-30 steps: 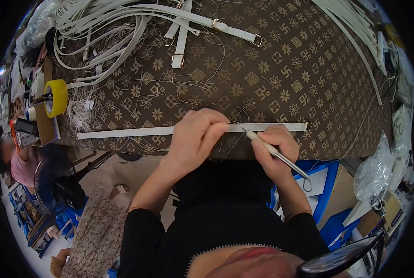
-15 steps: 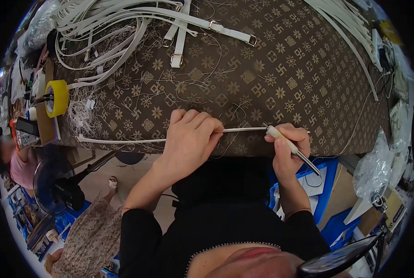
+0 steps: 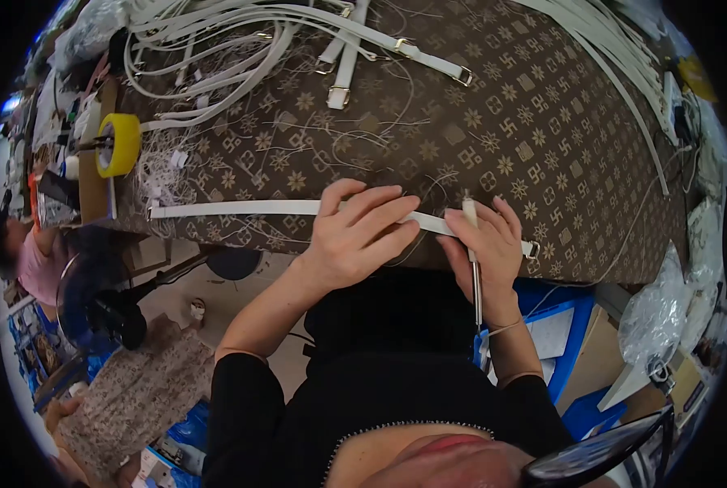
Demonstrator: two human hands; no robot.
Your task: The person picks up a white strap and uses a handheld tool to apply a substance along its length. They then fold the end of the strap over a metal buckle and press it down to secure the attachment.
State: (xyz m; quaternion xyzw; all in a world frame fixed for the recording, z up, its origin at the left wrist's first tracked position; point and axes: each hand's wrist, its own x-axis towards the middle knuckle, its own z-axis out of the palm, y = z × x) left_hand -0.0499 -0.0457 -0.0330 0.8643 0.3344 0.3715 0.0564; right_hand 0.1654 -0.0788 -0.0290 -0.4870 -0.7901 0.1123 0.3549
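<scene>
A white strap (image 3: pixel 241 209) lies flat along the near edge of the patterned cloth, with a metal buckle (image 3: pixel 532 250) at its right end. My left hand (image 3: pixel 359 232) rests over the middle of the strap, fingers stretched out and apart. Between the thumb and fingers of my right hand (image 3: pixel 493 244) is a pen-like tool (image 3: pixel 476 289) with a whitish upper part and a metal shaft pointing toward me. That hand also lies on the strap, close to the buckle. Whether its fingers grip the strap too is hidden.
More white buckled straps (image 3: pixel 249 77) pile up at the back left, others (image 3: pixel 624 81) at the right. Loose threads (image 3: pixel 164 175) and a yellow tape roll (image 3: pixel 119 145) sit on the left. A fan (image 3: pixel 95 301) and another person (image 3: pixel 42 264) are beyond; a blue crate (image 3: pixel 575 325) stands below right.
The strap has turned from edge-on to its flat side, and its buckle end now shows. My left hand's fingers have spread; the tool in my right hand has swung more upright.
</scene>
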